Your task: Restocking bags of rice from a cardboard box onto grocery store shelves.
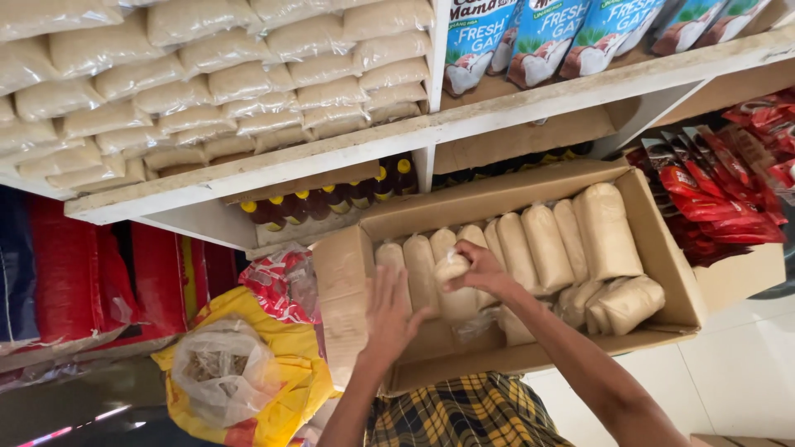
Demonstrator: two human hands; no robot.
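While the right hand (479, 269) closes around the top of one pale bag (454, 285) at frame centre, the bag stands upright — long axis running toward the shelf (348, 149) above. It sits in the left end of the cardboard box (662, 248). Left hand (389, 319) — spread, fingers open — lies just lower left, touching the box's edge.

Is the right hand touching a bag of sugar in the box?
Touching. The head view shows the right hand with fingers wrapped around a pale bag inside the cardboard box.
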